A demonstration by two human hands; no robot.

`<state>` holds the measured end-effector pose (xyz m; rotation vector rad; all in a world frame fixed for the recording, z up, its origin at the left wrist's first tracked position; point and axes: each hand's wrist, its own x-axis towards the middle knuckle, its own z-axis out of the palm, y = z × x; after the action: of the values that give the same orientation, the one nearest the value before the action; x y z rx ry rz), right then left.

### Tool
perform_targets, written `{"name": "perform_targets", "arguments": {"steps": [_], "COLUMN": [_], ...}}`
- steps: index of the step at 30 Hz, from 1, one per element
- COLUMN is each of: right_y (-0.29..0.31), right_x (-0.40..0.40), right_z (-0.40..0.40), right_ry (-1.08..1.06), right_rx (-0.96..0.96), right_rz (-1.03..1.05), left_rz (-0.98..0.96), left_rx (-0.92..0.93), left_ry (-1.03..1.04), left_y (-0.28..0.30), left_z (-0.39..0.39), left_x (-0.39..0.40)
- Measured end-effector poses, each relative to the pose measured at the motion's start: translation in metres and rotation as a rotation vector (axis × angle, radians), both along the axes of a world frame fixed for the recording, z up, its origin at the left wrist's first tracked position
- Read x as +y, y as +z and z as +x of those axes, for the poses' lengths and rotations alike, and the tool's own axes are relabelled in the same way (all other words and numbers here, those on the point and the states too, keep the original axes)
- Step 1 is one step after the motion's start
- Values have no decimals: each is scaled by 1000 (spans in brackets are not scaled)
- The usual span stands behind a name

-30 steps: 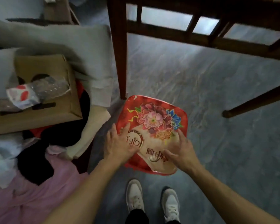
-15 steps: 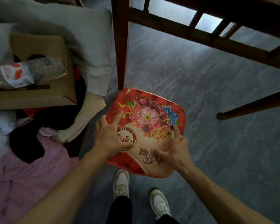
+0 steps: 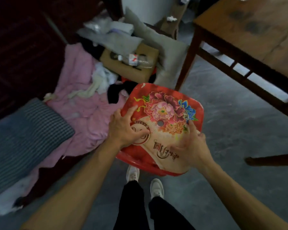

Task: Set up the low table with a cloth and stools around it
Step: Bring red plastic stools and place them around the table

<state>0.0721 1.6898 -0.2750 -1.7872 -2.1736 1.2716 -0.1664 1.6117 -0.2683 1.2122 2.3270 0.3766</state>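
A red plastic stool point(image 3: 163, 113) with a big flower print and a small hole in its seat is in front of me, above my shoes, tilted with its near edge low. My left hand point(image 3: 125, 128) grips the seat's left side, thumb on top and fingers spread toward the edge. On the right side my right hand point(image 3: 191, 146) holds the seat, fingers curled at its rim. The stool's legs are hidden under the seat. The brown wooden table point(image 3: 249, 30) stands at the upper right, its top bare of any cloth.
A table leg point(image 3: 184, 63) stands just behind the stool; another dark leg point(image 3: 273, 161) juts in at the right. On the left are a pink cloth pile point(image 3: 83, 113), a checked cushion point(image 3: 23, 138) and a cardboard box point(image 3: 133, 70) with a plastic bottle point(image 3: 136, 61). Grey floor point(image 3: 231, 130) stretches right.
The stool has come up and toward me, away from the table leg, with both hands staying on its seat. My view has risen and swung, so the table top now shows.
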Motion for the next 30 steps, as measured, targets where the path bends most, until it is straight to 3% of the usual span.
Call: {"name": "perform_targets", "arguments": {"steps": [5, 12, 23, 30], "right_y": [60, 103, 144, 164], "right_x": [-56, -183, -470, -629], "right_z": [-16, -47, -57, -58], "right_ry": [280, 638, 1243, 1448], "right_rx": [-5, 23, 50, 165], "right_rz": [7, 85, 239, 219], "left_rz": [31, 75, 157, 152], "left_rx": [33, 76, 137, 220], "left_ry": [240, 593, 1104, 1354], "left_y": [62, 103, 132, 147], "left_z": [9, 37, 160, 222], "left_x": [-114, -305, -649, -806]}}
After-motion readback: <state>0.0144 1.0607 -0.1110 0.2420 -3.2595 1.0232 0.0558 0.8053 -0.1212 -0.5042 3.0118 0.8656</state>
